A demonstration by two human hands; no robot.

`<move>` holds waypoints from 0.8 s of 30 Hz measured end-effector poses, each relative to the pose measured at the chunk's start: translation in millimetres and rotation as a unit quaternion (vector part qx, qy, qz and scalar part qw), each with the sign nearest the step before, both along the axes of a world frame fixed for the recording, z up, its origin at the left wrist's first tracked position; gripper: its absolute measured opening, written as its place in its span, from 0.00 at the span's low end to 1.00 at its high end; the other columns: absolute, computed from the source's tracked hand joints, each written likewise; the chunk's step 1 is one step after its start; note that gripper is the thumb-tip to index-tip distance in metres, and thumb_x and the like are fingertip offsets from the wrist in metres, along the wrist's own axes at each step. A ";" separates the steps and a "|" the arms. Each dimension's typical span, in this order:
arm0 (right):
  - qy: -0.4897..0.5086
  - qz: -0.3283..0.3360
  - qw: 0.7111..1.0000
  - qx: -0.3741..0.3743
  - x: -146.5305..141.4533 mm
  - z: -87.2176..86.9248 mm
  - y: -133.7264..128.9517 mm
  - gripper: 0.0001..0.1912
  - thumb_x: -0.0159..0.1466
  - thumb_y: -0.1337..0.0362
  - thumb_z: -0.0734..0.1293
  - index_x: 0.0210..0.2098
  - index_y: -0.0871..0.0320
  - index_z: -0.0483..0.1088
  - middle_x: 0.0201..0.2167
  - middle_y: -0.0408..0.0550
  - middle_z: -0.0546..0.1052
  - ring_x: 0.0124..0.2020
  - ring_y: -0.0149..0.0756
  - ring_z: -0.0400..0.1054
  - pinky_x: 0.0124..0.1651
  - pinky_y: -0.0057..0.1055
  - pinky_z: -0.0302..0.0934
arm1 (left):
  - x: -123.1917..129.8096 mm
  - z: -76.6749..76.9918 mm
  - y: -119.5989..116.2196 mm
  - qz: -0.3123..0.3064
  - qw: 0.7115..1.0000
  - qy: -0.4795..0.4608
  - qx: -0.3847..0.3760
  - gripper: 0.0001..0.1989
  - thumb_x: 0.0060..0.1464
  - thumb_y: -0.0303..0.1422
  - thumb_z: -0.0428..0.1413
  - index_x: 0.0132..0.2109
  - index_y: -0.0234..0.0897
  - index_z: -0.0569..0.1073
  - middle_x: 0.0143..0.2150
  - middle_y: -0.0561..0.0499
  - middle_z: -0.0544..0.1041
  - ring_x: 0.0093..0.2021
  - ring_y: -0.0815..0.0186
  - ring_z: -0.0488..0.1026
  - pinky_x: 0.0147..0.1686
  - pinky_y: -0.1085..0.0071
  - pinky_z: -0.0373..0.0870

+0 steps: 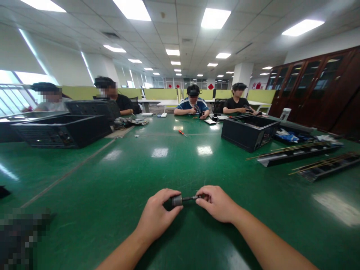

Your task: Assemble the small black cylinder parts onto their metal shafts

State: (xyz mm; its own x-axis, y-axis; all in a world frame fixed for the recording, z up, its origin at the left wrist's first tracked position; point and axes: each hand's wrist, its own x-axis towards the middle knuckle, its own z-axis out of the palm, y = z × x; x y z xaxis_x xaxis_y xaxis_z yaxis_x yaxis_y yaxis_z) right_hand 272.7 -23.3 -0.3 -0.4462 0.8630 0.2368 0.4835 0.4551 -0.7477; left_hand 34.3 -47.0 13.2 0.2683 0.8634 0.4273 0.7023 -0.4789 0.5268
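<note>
Low over the green tabletop, my left hand (160, 210) is closed around a small dark cylinder with a grey metal band (177, 200), thumb below and fingers above. A thin dark rod (189, 198) sticks out of the cylinder toward the right and lies nearly level. The fingers of my right hand (216, 202) pinch the rod's far end, where a small ribbed metal piece (198, 197) partly shows. My right fingertips hide the rest of that end. I cannot tell the exact kind of this part.
A green table (135, 168) spreads ahead. Black computer cases stand left (64, 129) and right (249, 131). An orange-handled screwdriver (181, 132) lies mid-table. Metal channels (298, 155) with thin brass-coloured rods lie at right. Several people sit across; one (192, 105) holds a dark tool.
</note>
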 end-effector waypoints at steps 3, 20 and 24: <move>-0.002 -0.002 1.000 0.003 0.8 -0.5 0.1 0.07 0.63 0.64 0.67 0.39 0.57 0.77 0.30 0.44 0.74 0.28 0.30 0.65 0.31 0.26 0.56 | -1.7 0.0 0.6 0.000 1.000 0.009 0.008 0.12 0.50 0.30 0.62 0.44 0.42 0.76 0.40 0.52 0.79 0.42 0.62 0.76 0.45 0.65 0.73; -0.012 0.019 1.000 0.004 -1.0 0.4 -4.0 0.08 0.63 0.63 0.67 0.40 0.57 0.76 0.33 0.44 0.76 0.30 0.30 0.67 0.34 0.25 0.60 | -24.4 9.9 16.3 0.128 0.991 0.020 -0.031 0.18 0.58 0.44 0.53 0.50 0.39 0.70 0.43 0.48 0.79 0.42 0.58 0.77 0.45 0.63 0.72; -0.018 0.023 1.000 0.011 -1.8 1.8 -5.2 0.08 0.63 0.63 0.67 0.40 0.58 0.76 0.33 0.45 0.76 0.31 0.30 0.67 0.34 0.26 0.60 | -63.8 18.6 25.6 0.205 0.977 -0.018 -0.049 0.25 0.57 0.47 0.48 0.55 0.36 0.67 0.48 0.42 0.79 0.48 0.54 0.76 0.51 0.59 0.70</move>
